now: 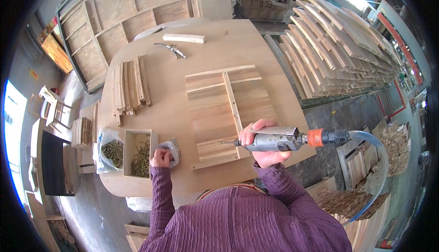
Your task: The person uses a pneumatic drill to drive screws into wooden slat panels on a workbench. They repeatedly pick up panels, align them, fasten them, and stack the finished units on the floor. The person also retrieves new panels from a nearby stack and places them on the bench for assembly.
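Observation:
My right hand (267, 153) is wrapped round a metal air screwdriver (274, 140). Its thin bit points left, over the lower part of a wooden panel (208, 110) with battens across it. An orange coupling joins the tool to a clear hose (385, 160). My left hand (160, 159) is closed at the edge of a small plastic bag (173, 150) of tiny pieces, right beside an open box (154, 137) of screws (141, 160). What its fingers hold, if anything, is hidden.
Left of the box stands a plastic bag of more screws (112, 153). Farther back on the table (169, 87) lie wooden strips (131, 85), an air blow gun (172, 51) and a pale wood block (184, 38). Stacked boards (329, 46) rise at the right.

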Available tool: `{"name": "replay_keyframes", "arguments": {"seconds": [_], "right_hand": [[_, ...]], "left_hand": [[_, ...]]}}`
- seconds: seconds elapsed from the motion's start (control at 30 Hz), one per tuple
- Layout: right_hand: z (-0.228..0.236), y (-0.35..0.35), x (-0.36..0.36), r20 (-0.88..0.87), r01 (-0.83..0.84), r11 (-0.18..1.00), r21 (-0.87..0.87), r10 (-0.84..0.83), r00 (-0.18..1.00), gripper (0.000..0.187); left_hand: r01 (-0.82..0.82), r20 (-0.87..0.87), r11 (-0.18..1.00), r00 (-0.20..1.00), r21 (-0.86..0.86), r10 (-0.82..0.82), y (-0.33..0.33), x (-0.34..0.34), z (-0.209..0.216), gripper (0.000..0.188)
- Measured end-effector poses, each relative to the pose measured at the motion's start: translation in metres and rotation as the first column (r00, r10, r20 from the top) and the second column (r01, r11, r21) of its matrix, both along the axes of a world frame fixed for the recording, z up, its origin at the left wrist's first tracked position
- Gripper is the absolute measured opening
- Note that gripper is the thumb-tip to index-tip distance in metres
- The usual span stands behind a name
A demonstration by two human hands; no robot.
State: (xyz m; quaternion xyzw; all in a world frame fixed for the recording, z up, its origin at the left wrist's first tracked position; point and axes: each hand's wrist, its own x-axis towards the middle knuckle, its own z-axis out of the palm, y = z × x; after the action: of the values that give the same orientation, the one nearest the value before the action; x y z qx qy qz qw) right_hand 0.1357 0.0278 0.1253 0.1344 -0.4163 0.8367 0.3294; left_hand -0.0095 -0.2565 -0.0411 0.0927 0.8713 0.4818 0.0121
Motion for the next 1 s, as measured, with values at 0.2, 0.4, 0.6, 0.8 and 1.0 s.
{"name": "replay_keyframes", "arguments": {"seconds": [0.2, 0.4, 0.6, 0.8, 1.0], "right_hand": [[-0.005, 0.003, -0.007, 0.024, 0.000, 1.000, 0.028, -0.001, 1.000, 0.085], [-0.004, 0.005, -0.021, -0.016, 0.122, 0.985, 0.125, -0.121, 0.992, 0.087], [0.015, 0.011, -0.042, -0.211, 0.148, 0.976, 0.156, -0.114, 0.971, 0.087], [0.024, 0.023, -0.053, -0.332, 0.079, 0.979, 0.189, -0.012, 0.943, 0.094], [0.023, 0.037, -0.062, -0.339, 0.126, 0.962, 0.241, -0.039, 0.940, 0.094]], "left_hand": [[-0.040, 0.076, 0.997, 0.996, 0.063, 0.036, 0.011, 0.005, 0.018, 0.008], [-0.110, 0.222, 0.887, 0.975, 0.448, 0.008, 0.027, -0.004, 0.040, 0.016], [-0.006, 0.345, 0.784, 0.900, 0.621, -0.267, 0.101, -0.013, 0.067, 0.022], [0.082, 0.325, 0.698, 0.842, 0.712, -0.431, 0.164, -0.020, 0.066, 0.022], [0.062, 0.344, 0.686, 0.830, 0.725, -0.438, 0.188, -0.028, 0.066, 0.022]]}}
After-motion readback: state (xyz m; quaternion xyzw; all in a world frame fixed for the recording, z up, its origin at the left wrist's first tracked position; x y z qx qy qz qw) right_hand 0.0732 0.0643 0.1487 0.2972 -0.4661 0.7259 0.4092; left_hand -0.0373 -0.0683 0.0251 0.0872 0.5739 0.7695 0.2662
